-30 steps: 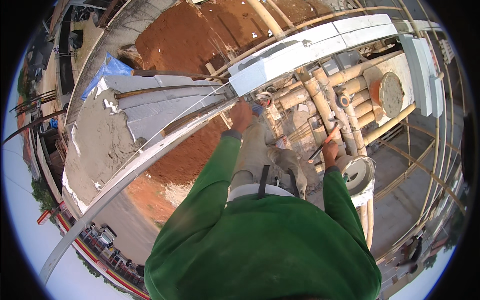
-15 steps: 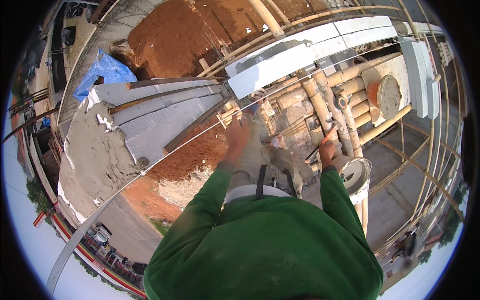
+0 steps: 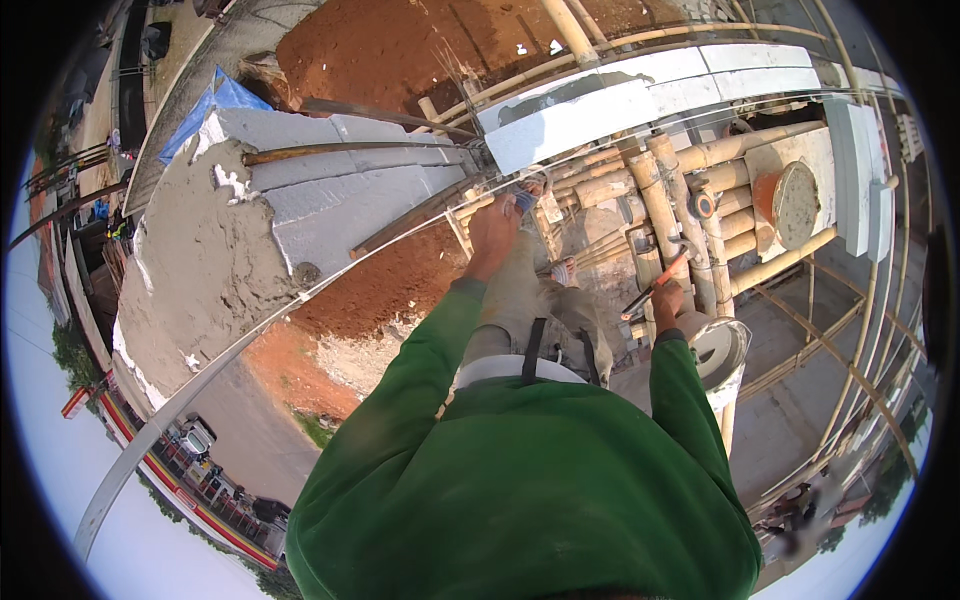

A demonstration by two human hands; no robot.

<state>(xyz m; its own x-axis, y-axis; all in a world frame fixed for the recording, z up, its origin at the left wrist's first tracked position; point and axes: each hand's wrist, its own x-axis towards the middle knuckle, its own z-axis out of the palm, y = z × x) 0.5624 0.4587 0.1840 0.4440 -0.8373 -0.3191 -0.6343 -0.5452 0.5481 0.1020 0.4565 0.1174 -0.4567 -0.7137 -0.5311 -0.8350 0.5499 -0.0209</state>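
Note:
My left hand [image 3: 494,232] has curled fingers beside a long thin pale strip or line [image 3: 378,254], near my sandalled foot [image 3: 522,200]; what it holds is unclear. The strip runs from the lower left up along the white blocks [image 3: 565,125]. My right hand [image 3: 666,302] grips a hammer [image 3: 676,264] with an orange and black handle, its head over tied bamboo poles [image 3: 655,190]. A round bucket [image 3: 730,350] stands just right of that hand. To the left, wet mortar [image 3: 190,280] partly covers grey blocks [image 3: 360,190].
A round pan of mortar [image 3: 798,205] rests on a board at the right. Pale upright slabs [image 3: 852,180] stand beyond it. Red soil [image 3: 380,55] and a blue tarp [image 3: 225,95] lie past the ledge. Bamboo scaffolding [image 3: 850,370] surrounds a drop at the lower right.
The long thin line has shifted and now stretches rightward across the white blocks. My left hand dropped lower, then rose slightly; my right hand keeps the hammer. The view has shifted slightly.

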